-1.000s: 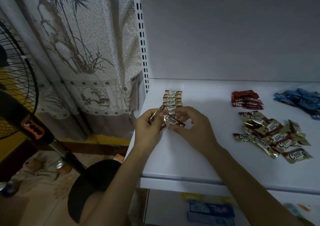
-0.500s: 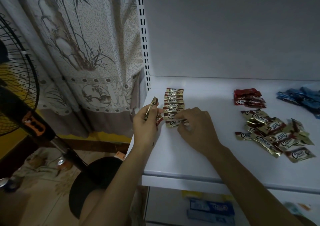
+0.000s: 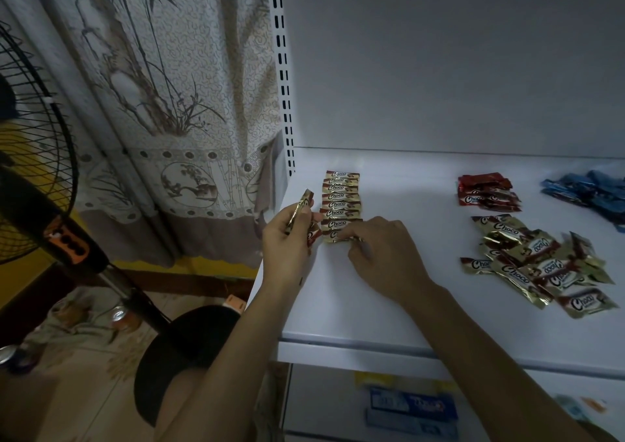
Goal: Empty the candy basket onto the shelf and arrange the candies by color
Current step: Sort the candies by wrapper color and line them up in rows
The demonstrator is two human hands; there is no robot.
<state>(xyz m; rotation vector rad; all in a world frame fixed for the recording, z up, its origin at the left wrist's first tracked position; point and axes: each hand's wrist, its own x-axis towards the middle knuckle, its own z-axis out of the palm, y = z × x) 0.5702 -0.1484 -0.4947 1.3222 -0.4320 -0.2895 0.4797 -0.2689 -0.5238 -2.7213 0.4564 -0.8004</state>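
Observation:
A neat row of gold Choco candies (image 3: 341,201) lies on the white shelf (image 3: 389,306) near its left edge. My right hand (image 3: 382,255) pinches the nearest gold candy (image 3: 338,237) at the row's front end, flat on the shelf. My left hand (image 3: 287,242) grips a few gold candies (image 3: 299,213) upright just left of the row. A loose heap of gold candies (image 3: 537,265) lies to the right. Behind it sit a small stack of red candies (image 3: 487,193) and a pile of blue candies (image 3: 592,193). No basket is in view.
A slotted shelf upright (image 3: 284,69) stands at the back left corner. A patterned curtain (image 3: 162,103) hangs to the left, with a standing fan (image 3: 40,184) in front of it. Packets (image 3: 411,407) lie on a lower shelf.
My right hand has brought one gold candy down from between both hands to the front end of the row. My left hand has stayed beside the row with its candies.

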